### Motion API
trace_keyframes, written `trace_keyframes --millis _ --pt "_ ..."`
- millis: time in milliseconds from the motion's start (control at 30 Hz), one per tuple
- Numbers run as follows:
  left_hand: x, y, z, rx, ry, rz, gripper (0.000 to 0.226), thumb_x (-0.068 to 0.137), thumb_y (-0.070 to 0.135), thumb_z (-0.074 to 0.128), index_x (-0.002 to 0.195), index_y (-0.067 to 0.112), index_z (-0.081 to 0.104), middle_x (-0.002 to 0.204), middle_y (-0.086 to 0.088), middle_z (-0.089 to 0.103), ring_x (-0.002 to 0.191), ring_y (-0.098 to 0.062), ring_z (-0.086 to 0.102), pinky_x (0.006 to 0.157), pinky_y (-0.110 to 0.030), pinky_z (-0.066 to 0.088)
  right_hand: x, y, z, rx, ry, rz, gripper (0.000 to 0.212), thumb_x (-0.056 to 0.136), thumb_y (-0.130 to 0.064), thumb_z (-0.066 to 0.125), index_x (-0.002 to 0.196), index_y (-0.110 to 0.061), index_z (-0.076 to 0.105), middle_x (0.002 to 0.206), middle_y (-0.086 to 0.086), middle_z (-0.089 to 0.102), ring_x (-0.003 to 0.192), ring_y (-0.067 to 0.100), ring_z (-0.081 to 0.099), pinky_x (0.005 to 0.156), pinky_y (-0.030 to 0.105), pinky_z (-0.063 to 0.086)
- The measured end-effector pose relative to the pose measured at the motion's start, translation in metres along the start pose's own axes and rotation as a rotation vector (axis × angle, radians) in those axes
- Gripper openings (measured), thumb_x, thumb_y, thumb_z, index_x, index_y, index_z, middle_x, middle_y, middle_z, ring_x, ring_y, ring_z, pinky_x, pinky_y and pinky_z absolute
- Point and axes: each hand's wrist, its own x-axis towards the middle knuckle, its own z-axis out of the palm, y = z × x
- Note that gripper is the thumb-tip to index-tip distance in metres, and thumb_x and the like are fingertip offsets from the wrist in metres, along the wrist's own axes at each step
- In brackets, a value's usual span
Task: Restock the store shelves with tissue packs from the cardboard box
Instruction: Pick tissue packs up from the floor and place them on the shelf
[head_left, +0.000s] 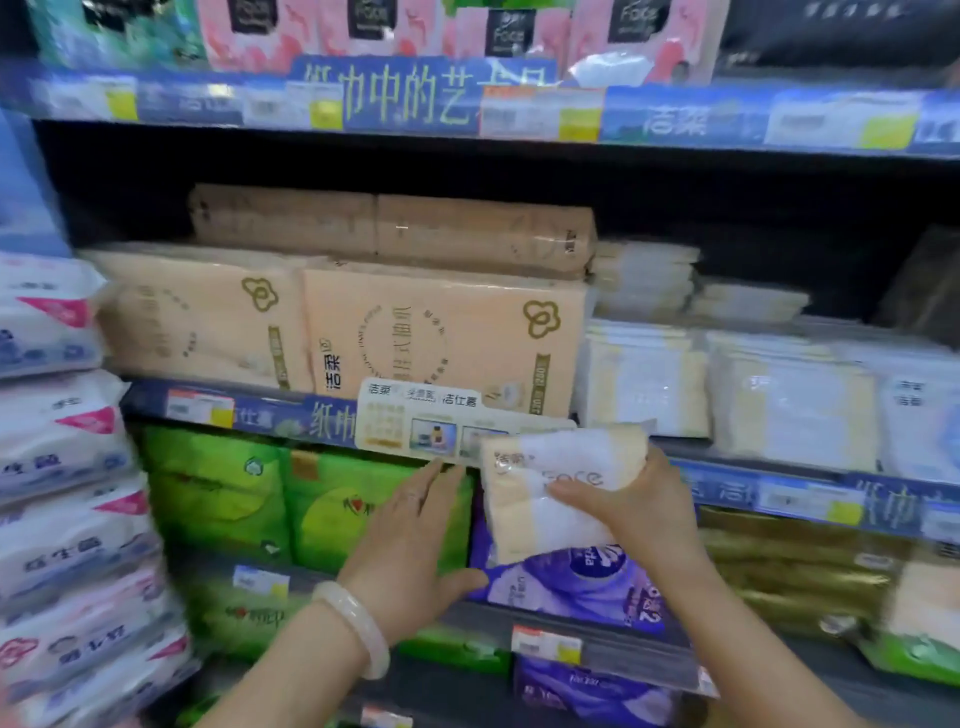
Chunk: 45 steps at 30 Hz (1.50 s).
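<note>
Item one — tissue pack (558, 488), white with pale orange bands: I am seeing it lifted in front of the middle shelf edge (779, 493), tilted, just below the stacked white packs (644, 384) on that shelf. The right hand (644, 499) is gripping it, thumb across the printed face and fingers curled behind. Item two — left hand (410, 540): fingers are lying straight and relaxed, holding nothing, hovering in front of the green packs (218, 493) with the fingertips near the hanging promo card (410, 421); a pale bangle (358, 623) is sitting on the wrist. Peach packs (441, 332) are filling the middle shelf's centre, brown-wrapped packs (389, 228) on top. Purple packs (587, 582) are lying below the held one. White bagged packs (57, 431) are stacking up at left.
</note>
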Motion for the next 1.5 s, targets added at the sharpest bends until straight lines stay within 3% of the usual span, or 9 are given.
trace_keyframes --millis 167,400,867,967,1067,1133,1267,1367,1500 --pt "0.043 0.057 0.001 -0.008 0.007 0.137 0.098 0.081 0.056 0.06 0.149 0.03 -0.006 0.157 0.009 -0.008 0.146 -0.012 -0.002 0.117 -0.027 0.005 0.021 0.003 -0.072 0.005 0.123 -0.003 0.055 0.051 -0.034 0.09 0.097 -0.016 0.065 0.085 -0.005 0.069 0.079 0.01 0.066 0.063 0.023 0.052" --pt "0.084 0.096 0.013 0.079 0.046 0.192 0.098 0.083 0.057 0.056 0.149 0.026 -0.009 0.159 -0.002 -0.003 0.146 -0.017 0.003 0.117 -0.028 0.009 0.06 0.013 -0.111 -0.047 0.191 0.013 0.088 0.034 -0.068 0.076 0.104 -0.015 0.063 0.094 -0.001 0.07 0.086 0.016 0.065 0.073 0.035 0.055" --pt "0.113 0.095 0.016 0.165 0.134 0.078 0.091 0.084 0.052 0.057 0.149 0.026 -0.001 0.159 -0.004 -0.004 0.146 -0.021 0.003 0.117 -0.033 0.008 0.101 0.004 -0.083 0.086 0.179 -0.024 0.073 0.062 -0.035 0.085 0.118 -0.004 0.049 0.104 0.005 0.061 0.095 0.02 0.059 0.077 0.028 0.047" --pt "0.122 0.092 0.018 0.232 0.149 0.111 0.097 0.073 0.043 0.074 0.148 0.016 0.018 0.155 -0.014 0.019 0.141 -0.032 0.025 0.114 -0.042 0.024 0.103 -0.001 -0.073 0.116 0.178 -0.05 0.067 0.068 -0.032 0.082 0.119 -0.007 0.046 0.099 -0.001 0.057 0.094 0.017 0.057 0.066 0.018 0.043" --pt "0.139 0.087 0.025 0.282 0.222 0.171 0.105 0.043 0.043 0.09 0.13 0.01 0.042 0.13 -0.022 0.055 0.113 -0.039 0.059 0.089 -0.05 0.051 0.104 0.002 -0.061 0.045 0.176 -0.069 0.087 0.07 -0.032 0.081 0.137 -0.006 0.032 0.127 0.007 0.052 0.118 0.023 0.051 0.092 0.031 0.047" --pt "0.146 0.09 0.026 0.3 0.271 0.215 0.1 0.042 0.041 0.09 0.125 0.01 0.043 0.124 -0.022 0.059 0.109 -0.039 0.06 0.086 -0.051 0.052 0.1 0.005 -0.059 -0.031 0.179 -0.127 0.103 0.07 -0.03 0.081 0.147 -0.011 0.015 0.147 0.009 0.034 0.135 0.021 0.035 0.111 0.033 0.032" --pt "0.154 0.089 0.031 0.374 0.383 0.321 0.083 0.037 0.03 0.093 0.111 0.007 0.062 0.124 -0.026 0.058 0.119 -0.039 0.044 0.098 -0.055 0.041 0.091 0.012 -0.065 -0.337 0.141 -0.278 0.102 0.081 -0.033 0.071 0.15 -0.018 -0.003 0.155 0.008 0.004 0.143 0.018 0.01 0.112 0.021 0.014" --pt "0.162 0.084 0.03 0.426 0.407 0.364 0.087 0.037 0.032 0.093 0.114 0.007 0.061 0.129 -0.027 0.054 0.125 -0.037 0.032 0.102 -0.053 0.021 0.088 0.014 -0.071 -0.638 0.083 -0.371 0.088 0.082 -0.035 0.068 0.15 -0.013 0.015 0.156 0.016 -0.013 0.146 0.027 -0.005 0.111 0.022 0.003" --pt "0.171 0.084 0.026 0.476 0.36 0.396 0.098 0.035 0.038 0.092 0.122 0.009 0.058 0.133 -0.024 0.052 0.13 -0.034 0.03 0.103 -0.054 0.018 0.089 0.018 -0.076 -0.892 0.155 -0.666 0.064 0.048 -0.032 0.092 0.103 -0.006 0.07 0.137 0.026 0.047 0.128 0.041 0.045 0.099 0.044 0.039"
